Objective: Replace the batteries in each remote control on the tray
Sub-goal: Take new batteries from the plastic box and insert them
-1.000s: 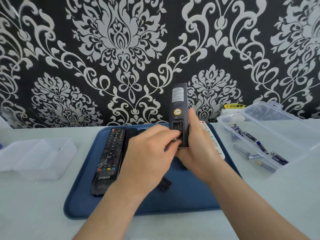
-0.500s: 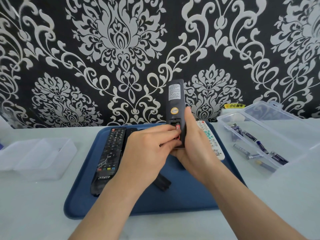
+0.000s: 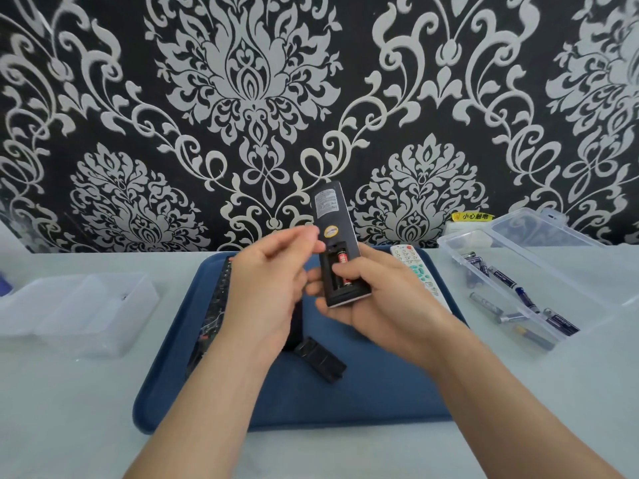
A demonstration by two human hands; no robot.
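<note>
My right hand [image 3: 380, 299] holds a black remote [image 3: 332, 216] upright over the blue tray [image 3: 380, 392], back side toward me. Its battery compartment is uncovered: a red battery [image 3: 343, 261] lies in the right slot, the left slot looks empty, and my thumb rests across the compartment. My left hand [image 3: 266, 281] hovers just left of the remote with fingertips pinched and blurred; whether a battery is in them is unclear. The black battery cover [image 3: 320, 357] lies loose on the tray. A second black remote [image 3: 214, 305] and a white remote [image 3: 415, 267] lie on the tray.
A clear plastic box [image 3: 449, 242] with its lid flipped back stands at the right and holds several blue batteries [image 3: 501, 276]. A frosted plastic container [image 3: 69, 305] sits at the left. The patterned wall rises right behind the table.
My left hand has pulled up and left out of the battery compartment. The remote has tilted slightly and its compartment now shows one red battery and an empty slot.
</note>
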